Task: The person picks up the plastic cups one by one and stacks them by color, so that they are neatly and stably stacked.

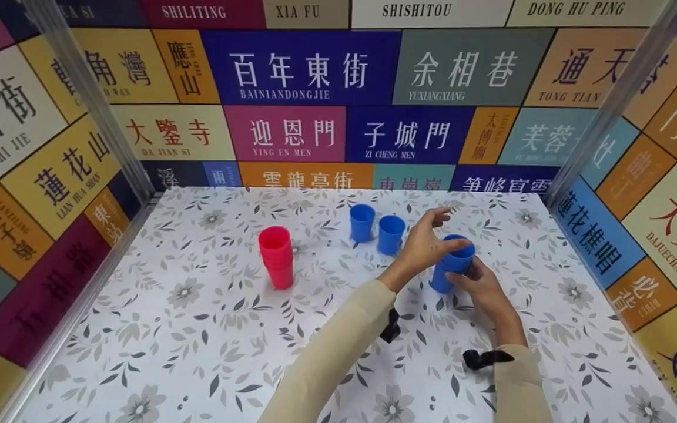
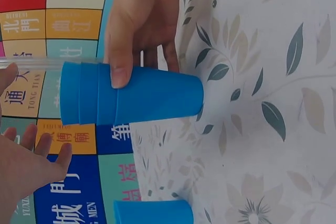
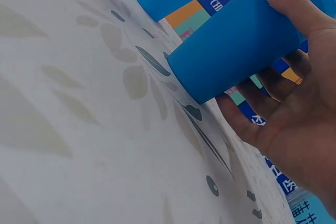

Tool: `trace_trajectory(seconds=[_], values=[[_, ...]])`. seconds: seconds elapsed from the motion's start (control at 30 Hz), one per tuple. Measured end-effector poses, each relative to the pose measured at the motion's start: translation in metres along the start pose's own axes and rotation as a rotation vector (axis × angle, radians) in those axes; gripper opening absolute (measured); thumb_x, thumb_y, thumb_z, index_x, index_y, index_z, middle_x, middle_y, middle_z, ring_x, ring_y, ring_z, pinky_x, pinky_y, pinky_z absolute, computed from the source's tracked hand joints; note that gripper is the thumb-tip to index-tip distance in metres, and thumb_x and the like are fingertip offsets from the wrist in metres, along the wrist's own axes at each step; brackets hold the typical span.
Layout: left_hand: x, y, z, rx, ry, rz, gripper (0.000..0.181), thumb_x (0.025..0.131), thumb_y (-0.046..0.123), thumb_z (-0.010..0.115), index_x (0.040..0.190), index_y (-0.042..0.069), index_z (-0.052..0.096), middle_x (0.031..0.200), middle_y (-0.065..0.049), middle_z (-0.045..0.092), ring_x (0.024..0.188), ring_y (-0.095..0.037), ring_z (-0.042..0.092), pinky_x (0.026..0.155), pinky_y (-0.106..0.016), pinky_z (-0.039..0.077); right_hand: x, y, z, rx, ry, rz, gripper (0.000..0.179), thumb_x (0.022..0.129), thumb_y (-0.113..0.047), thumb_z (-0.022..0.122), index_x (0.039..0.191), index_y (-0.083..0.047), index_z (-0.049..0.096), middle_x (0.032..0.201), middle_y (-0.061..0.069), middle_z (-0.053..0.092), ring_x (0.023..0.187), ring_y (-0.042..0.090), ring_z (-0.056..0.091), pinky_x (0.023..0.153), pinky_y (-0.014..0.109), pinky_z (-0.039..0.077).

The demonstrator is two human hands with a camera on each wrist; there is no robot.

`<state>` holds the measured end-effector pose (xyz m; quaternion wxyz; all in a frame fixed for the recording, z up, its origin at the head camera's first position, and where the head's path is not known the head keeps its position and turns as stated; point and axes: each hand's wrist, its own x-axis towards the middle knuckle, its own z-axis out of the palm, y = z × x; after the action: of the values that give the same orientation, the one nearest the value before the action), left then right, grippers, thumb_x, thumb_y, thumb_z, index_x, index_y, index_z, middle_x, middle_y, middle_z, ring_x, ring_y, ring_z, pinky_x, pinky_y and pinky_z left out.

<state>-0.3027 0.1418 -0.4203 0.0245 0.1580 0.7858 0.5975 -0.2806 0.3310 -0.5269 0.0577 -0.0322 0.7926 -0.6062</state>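
A stack of blue cups (image 1: 443, 281) stands upright on the table. My right hand (image 1: 486, 286) grips it from the right; in the right wrist view the thumb lies on one side of the stack and the other fingers are behind. My left hand (image 1: 424, 245) is raised at the stack's upper left, its fingers spread and holding nothing. In the left wrist view, that left hand (image 2: 31, 166) is apart from the cups' rims. Two single blue cups, one farther back (image 1: 362, 223) and one nearer (image 1: 391, 235), stand upright to the left of the hands.
A stack of red cups (image 1: 278, 258) stands upright left of the blue ones. The table (image 1: 197, 352) has a white cover with grey flowers and leaves. Panels with place names (image 1: 309, 67) rise behind and at both sides, with clear corner posts (image 1: 603, 106).
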Motion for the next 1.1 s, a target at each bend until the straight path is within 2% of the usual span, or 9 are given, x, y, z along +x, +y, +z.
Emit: trace_trajectory(seconds=[0.4, 0.57, 0.77, 0.87, 1.1], values=[[0.007, -0.021, -0.028, 0.022, 0.092, 0.001, 0.07, 0.086, 0.03, 0.08, 0.146, 0.014, 0.047, 0.14, -0.008, 0.058, 0.133, -0.023, 0.053, 0.108, -0.038, 0.049, 0.001, 0.001, 0.002, 0.067, 0.006, -0.04, 0.082, 0.095, -0.02, 0.069, 0.159, -0.004, 0.02, 0.159, 0.027, 0.032, 0.149, 0.039, 0.03, 0.124, 0.054, 0.023], [0.01, -0.032, -0.038, -0.005, 0.143, -0.013, 0.069, 0.086, 0.027, 0.081, 0.144, 0.012, 0.048, 0.142, -0.009, 0.057, 0.132, -0.024, 0.053, 0.109, -0.038, 0.047, 0.001, 0.002, 0.002, 0.052, 0.008, -0.041, 0.083, 0.095, -0.022, 0.069, 0.159, -0.004, 0.02, 0.16, 0.026, 0.032, 0.15, 0.04, 0.03, 0.124, 0.055, 0.022], [0.012, -0.045, -0.05, 0.046, 0.201, -0.044, 0.067, 0.085, 0.027, 0.081, 0.143, 0.012, 0.05, 0.14, -0.01, 0.057, 0.13, -0.024, 0.054, 0.108, -0.038, 0.048, 0.001, 0.001, 0.002, 0.015, 0.024, -0.018, 0.084, 0.094, -0.027, 0.072, 0.158, -0.004, 0.023, 0.159, 0.025, 0.034, 0.15, 0.039, 0.031, 0.125, 0.053, 0.022], [0.012, -0.052, -0.056, 0.043, 0.226, -0.05, 0.066, 0.085, 0.023, 0.081, 0.142, 0.011, 0.05, 0.141, -0.011, 0.057, 0.132, -0.026, 0.054, 0.108, -0.039, 0.048, 0.001, 0.0, 0.001, 0.003, 0.025, -0.009, 0.085, 0.094, -0.028, 0.072, 0.158, -0.005, 0.021, 0.16, 0.025, 0.033, 0.151, 0.039, 0.03, 0.125, 0.053, 0.021], [0.011, -0.069, -0.064, 0.014, 0.238, -0.064, 0.066, 0.087, 0.019, 0.079, 0.144, 0.007, 0.047, 0.145, -0.014, 0.052, 0.134, -0.031, 0.05, 0.11, -0.04, 0.046, -0.001, -0.001, 0.001, -0.005, 0.023, 0.019, 0.089, 0.094, -0.031, 0.07, 0.16, -0.005, 0.016, 0.161, 0.025, 0.029, 0.152, 0.04, 0.027, 0.125, 0.053, 0.021]])
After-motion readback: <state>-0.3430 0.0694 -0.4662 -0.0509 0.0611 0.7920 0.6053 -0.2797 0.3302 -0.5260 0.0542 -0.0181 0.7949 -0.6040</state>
